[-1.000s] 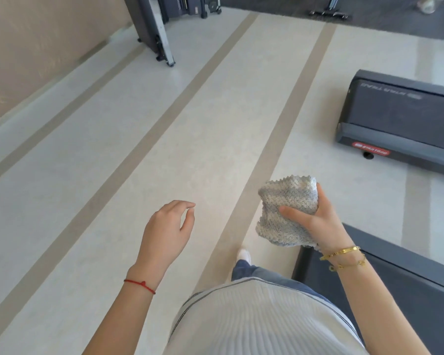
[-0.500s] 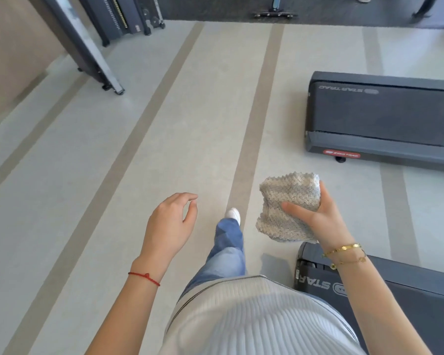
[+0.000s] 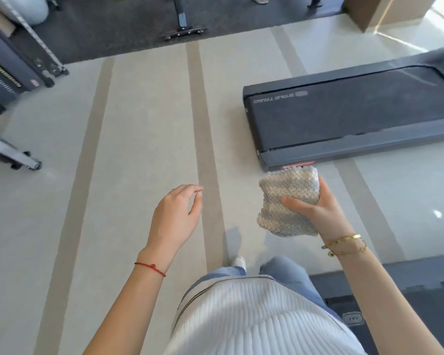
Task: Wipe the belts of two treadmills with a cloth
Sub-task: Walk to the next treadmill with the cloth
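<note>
A grey-white cloth [image 3: 287, 201] of knitted, bumpy texture is held folded into a thick pad, its lower edge slightly ragged. It is gripped by the right hand [image 3: 321, 211], with the thumb pressed across its front and the fingers wrapped behind it. The left hand [image 3: 174, 216] is held empty in the air to the left of the cloth, its fingers loosely curled and apart from everything.

Two treadmills can be counted. One treadmill [image 3: 344, 121] is seen just beyond the right hand, its dark belt [image 3: 349, 114] lying flat with pale lettering near the end nearest the cloth. A second treadmill [image 3: 408, 290] is found below the right forearm, only partly in view.

One cloth is seen. Two gold bracelets [image 3: 344, 244] are worn on the right wrist and one red cord [image 3: 150, 268] on the left.
</note>
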